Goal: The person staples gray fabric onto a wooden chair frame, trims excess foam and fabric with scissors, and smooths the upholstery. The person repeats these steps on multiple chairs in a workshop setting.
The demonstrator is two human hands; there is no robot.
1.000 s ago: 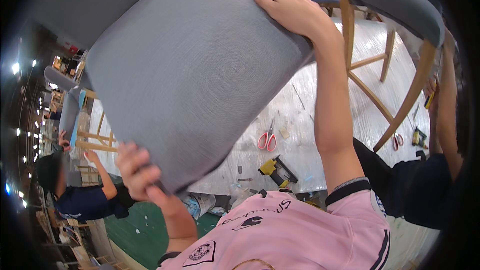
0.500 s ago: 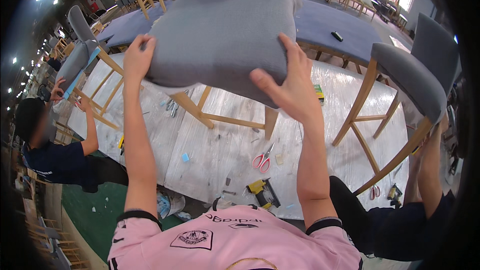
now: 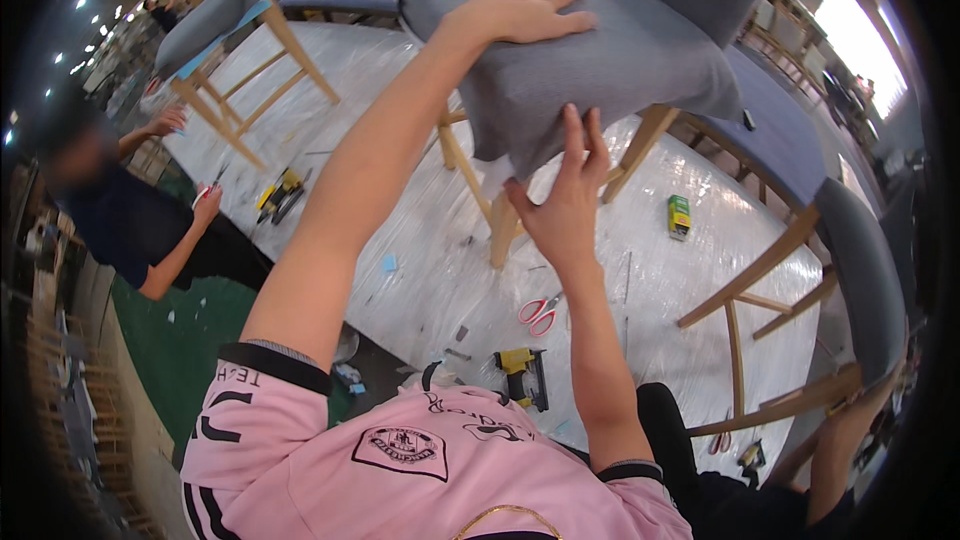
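- Left grip (image 3: pixel 522 15): fingers spread on the grey seat (image 3: pixel 640 0).
- Right grip (image 3: pixel 565 208): wide, fingers touching drooping fabric (image 3: pixel 510 125) (thumb well apart).
- Scissors (image 3: pixel 541 317) lie on the bench (image 3: pixel 420 250).

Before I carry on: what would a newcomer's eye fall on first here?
The big gray seat at top centre, with the left hand spread flat on it and the right hand at the loose cloth hanging off its near corner. Then the red-handled scissors and yellow nailer lying below on the shiny table, with a small green box farther right.
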